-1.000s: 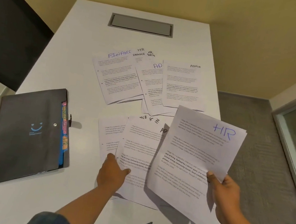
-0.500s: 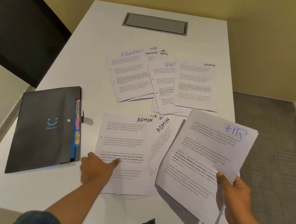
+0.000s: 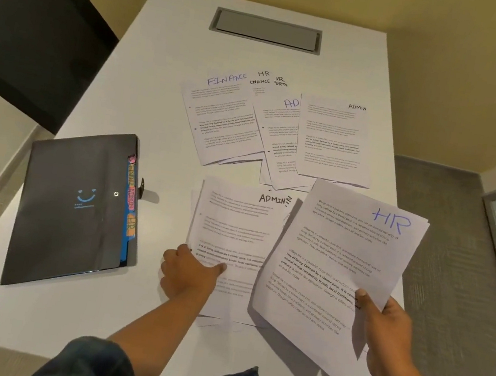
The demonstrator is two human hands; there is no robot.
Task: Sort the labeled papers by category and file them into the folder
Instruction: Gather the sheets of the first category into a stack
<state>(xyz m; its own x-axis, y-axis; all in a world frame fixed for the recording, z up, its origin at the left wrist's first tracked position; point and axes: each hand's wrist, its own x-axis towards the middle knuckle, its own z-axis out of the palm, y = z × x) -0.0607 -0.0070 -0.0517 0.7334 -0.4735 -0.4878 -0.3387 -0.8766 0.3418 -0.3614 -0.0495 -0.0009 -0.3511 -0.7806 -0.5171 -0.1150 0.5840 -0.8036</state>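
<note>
My right hand (image 3: 385, 334) holds a small stack of sheets marked HR (image 3: 335, 265) above the table's near right. My left hand (image 3: 187, 275) presses on the lower left of a near pile topped by an ADMIN sheet (image 3: 235, 221), thumb on the paper. Farther back lie a FINANCE-topped pile (image 3: 221, 119), a partly covered AD sheet (image 3: 280, 134) and another ADMIN sheet (image 3: 332, 139). A shut black folder (image 3: 76, 207) with coloured tabs lies at the left.
The white table (image 3: 168, 63) has a grey cable hatch (image 3: 265, 31) at the far end. A black chair (image 3: 32, 27) stands at the far left. Grey carpet (image 3: 456, 251) borders the table's right edge.
My left hand has slid the near sheets together to the left, so the fanned ADMIN sheets now lie stacked. The HR stack stays in my right hand. The view has shifted.
</note>
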